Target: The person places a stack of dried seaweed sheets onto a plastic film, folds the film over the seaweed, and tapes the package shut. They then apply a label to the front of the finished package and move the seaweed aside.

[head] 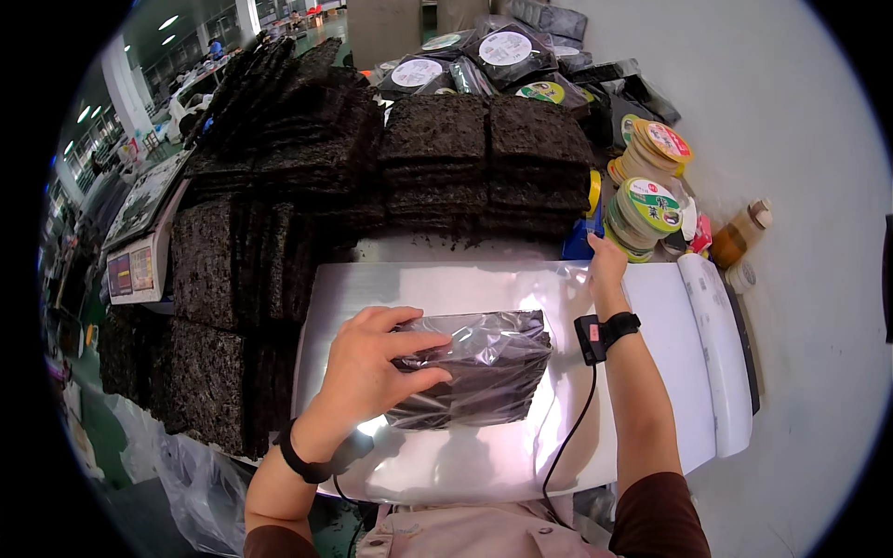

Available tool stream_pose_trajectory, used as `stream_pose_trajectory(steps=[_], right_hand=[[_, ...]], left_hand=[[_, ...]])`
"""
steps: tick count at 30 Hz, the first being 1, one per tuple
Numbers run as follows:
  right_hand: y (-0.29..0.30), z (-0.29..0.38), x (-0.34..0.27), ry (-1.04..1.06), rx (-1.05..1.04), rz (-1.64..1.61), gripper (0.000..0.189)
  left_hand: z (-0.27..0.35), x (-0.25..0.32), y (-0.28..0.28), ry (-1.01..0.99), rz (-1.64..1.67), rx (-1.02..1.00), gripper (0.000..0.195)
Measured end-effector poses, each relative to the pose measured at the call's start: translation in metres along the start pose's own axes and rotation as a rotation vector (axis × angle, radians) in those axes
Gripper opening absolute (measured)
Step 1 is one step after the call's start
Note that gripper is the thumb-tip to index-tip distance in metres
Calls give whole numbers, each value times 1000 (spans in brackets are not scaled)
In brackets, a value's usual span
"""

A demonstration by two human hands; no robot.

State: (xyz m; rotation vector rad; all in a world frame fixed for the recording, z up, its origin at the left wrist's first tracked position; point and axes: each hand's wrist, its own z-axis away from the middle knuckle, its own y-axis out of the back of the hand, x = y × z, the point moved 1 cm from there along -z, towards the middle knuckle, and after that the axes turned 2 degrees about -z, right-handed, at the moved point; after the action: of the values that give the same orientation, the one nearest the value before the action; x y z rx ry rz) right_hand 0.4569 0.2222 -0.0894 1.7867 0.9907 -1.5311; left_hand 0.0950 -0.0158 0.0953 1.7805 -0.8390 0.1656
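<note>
A stack of dried seaweed sheets in clear plastic film [481, 376] lies in front of me on a shiny work sheet [446, 474]. My left hand [380, 359] grips its left end, with fingers and thumb spread over the film. My right hand [605, 261] is beyond the package to the right, its fingertips at the front of a blue tape dispenser [580, 238]. Whether a piece of tape is between those fingertips is too small to tell. A yellow tape roll [594, 195] sits in the dispenser.
Tall seaweed stacks [432, 132] line the back, and more stacks [206, 265] the left, beside a weighing scale [132, 268]. Round label rolls [643, 209] and an amber bottle [741, 234] stand at right. Labelled packs [506, 52] are piled behind. A white roll [715, 356] lies rightward.
</note>
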Motion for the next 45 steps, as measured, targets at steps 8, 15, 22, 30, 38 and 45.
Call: stream_pose_trajectory(steps=[8,15,22,30,38,45], right_hand=[[33,-8,20,155,-69,279,24],[1,175,-139,230,-455,-190,12],[-17,280,-179,-256,-638,-239,26],[-32,287,-175,-231,-627,-127,29],[-22,275,-175,-209,-708,62,31],[-24,274,-185,-116,-824,-212,18]], left_hand=[[-7,4,-1,-7,-33,-16,39],[-8,-18,-2,182,158,-81,35],[-10,-16,-6,135,120,-51,35],[-8,-15,0,51,78,-104,42],[-5,-10,0,75,40,-151,50],[-3,-15,0,76,70,-124,52]])
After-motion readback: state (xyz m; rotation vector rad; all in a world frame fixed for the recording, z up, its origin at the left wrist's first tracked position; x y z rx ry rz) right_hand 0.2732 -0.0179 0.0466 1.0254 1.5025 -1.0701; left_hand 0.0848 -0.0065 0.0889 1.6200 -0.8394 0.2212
